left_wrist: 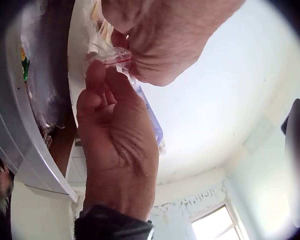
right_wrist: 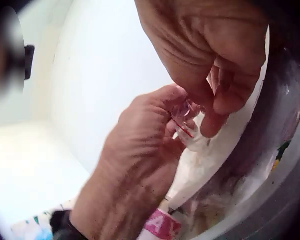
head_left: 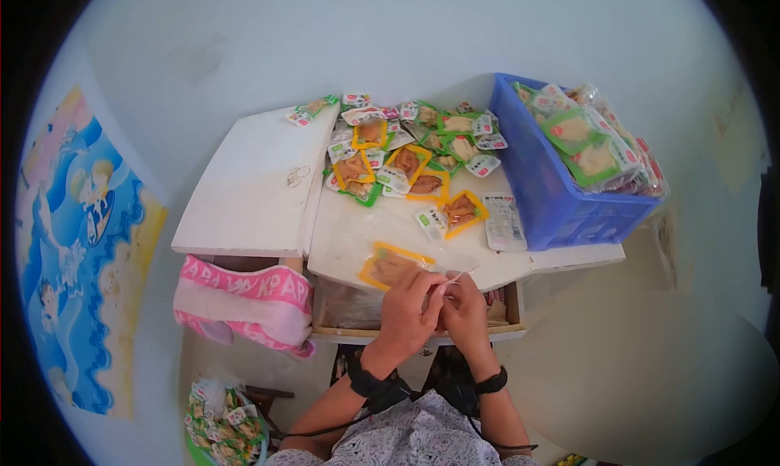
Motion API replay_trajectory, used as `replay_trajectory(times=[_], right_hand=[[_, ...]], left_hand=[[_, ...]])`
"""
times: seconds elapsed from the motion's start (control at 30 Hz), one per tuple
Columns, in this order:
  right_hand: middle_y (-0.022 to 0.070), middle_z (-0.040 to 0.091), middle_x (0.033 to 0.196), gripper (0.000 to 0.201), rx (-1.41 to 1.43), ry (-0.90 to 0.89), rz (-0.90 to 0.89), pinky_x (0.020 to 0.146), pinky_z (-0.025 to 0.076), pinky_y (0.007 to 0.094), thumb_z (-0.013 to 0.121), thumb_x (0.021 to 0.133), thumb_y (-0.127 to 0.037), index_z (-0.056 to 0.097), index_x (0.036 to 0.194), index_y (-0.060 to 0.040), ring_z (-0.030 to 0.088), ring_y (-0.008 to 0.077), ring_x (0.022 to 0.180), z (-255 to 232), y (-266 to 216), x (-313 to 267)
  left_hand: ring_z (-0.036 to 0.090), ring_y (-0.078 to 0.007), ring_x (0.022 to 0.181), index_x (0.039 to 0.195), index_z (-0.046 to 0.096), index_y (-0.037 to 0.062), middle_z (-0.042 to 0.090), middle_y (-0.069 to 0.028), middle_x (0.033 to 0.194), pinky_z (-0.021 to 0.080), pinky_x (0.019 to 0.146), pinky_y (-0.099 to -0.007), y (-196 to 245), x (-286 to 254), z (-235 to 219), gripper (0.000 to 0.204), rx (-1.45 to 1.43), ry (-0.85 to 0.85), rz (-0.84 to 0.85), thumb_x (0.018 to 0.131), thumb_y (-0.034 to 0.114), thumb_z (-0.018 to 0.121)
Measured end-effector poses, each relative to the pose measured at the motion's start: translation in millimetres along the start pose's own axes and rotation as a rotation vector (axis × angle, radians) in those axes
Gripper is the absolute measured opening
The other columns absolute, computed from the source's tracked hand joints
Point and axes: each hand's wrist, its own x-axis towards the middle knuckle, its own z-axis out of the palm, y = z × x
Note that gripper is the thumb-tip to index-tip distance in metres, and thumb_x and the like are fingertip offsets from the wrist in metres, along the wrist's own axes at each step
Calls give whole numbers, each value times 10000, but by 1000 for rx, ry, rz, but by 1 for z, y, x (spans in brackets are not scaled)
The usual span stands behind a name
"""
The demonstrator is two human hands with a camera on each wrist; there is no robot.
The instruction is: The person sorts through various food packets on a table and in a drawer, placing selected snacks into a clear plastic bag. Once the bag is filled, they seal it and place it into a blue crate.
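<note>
"Doing what, lower centre of the frame?"

"Pinching a clear bag near its red line with left hand and right hand, at the front of the counter; apparently opening or closing it."

"Next?"

"Probably calls for an even pinch."

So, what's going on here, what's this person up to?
A person is pinching a red-lined clear plastic bag with both the left hand and the right hand, above an open drawer. Just beyond the hands lies a yellow-edged food packet; I can't tell whether it is inside that bag. Other yellow- and green-edged packets lie piled farther back on the white desk, and the blue crate beside them holds more.
</note>
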Motion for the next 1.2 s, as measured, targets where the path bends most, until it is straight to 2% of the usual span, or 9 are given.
replay_trajectory(times=[0.13, 0.23, 0.33, 0.47, 0.6, 0.7, 0.8, 1.03, 1.2], right_hand=[[179, 733, 926, 224, -113, 131, -94, 635, 543, 303, 576, 1000, -37, 535, 1206, 40, 698, 167, 784, 15, -4, -2], [167, 738, 917, 179, -256, 33, -303, 680, 548, 329, 585, 976, -13, 598, 1142, 54, 693, 178, 791, 23, 8, 5], [153, 736, 912, 161, -246, -167, -230, 701, 541, 342, 574, 973, -6, 644, 1100, 65, 689, 198, 809, 22, 11, 15], [87, 743, 929, 185, -73, -306, 126, 575, 502, 247, 542, 1008, -15, 681, 1125, 21, 619, 93, 637, 1, -26, 21], [56, 733, 953, 169, -166, 5, -30, 557, 491, 229, 576, 1000, -16, 698, 1115, 0, 593, 67, 615, -19, -35, 44], [121, 723, 957, 182, -592, 225, -396, 620, 518, 327, 633, 955, -25, 684, 1129, -35, 640, 195, 633, -31, -17, 81], [152, 695, 1010, 274, -816, 343, -409, 679, 525, 378, 665, 904, -25, 661, 1177, -49, 652, 281, 687, -37, -19, 105], [178, 626, 1290, 539, -1194, 202, -531, 986, 477, 470, 788, 850, -203, 595, 1330, -55, 548, 399, 1281, -4, -9, 128], [225, 577, 1358, 606, -1195, 20, -458, 1036, 457, 510, 794, 834, -218, 559, 1365, -44, 502, 433, 1339, 1, -6, 130]], left_hand=[[617, -339, 808, 994, 651, 43, 624, -132, 894, 497, 684, -418, -1, 1, 1, 89, -76, -1, -62, 908, 50, 672], [609, -323, 777, 985, 646, 38, 613, -126, 875, 492, 665, -403, -2, 11, 1, 79, 4, 87, 72, 910, 49, 669], [594, -296, 731, 991, 641, 31, 595, -122, 846, 483, 647, -378, -10, 14, -8, 91, -67, 151, -42, 907, 47, 674], [600, -206, 712, 1016, 647, 25, 626, -105, 860, 500, 666, -317, -32, 8, -20, 83, -142, 179, -170, 943, 57, 669], [617, -155, 730, 1031, 650, 10, 659, -83, 867, 510, 685, -296, -54, -5, -17, 88, -213, 139, -299, 970, 73, 661], [627, -137, 746, 1034, 653, 4, 676, -76, 873, 518, 705, -285, -54, -4, -22, 96, -227, 115, -306, 977, 80, 662], [641, -139, 757, 1035, 657, 2, 684, -83, 883, 525, 719, -282, -57, -2, -29, 106, -242, 73, -363, 972, 86, 666], [663, -149, 726, 1033, 664, 11, 682, -88, 859, 531, 683, -290, -59, -1, -33, 106, -278, 65, -414, 967, 93, 654], [668, -151, 716, 1028, 667, 11, 681, -87, 846, 529, 671, -290, -66, -3, -28, 104, -304, 79, -421, 967, 93, 651]])
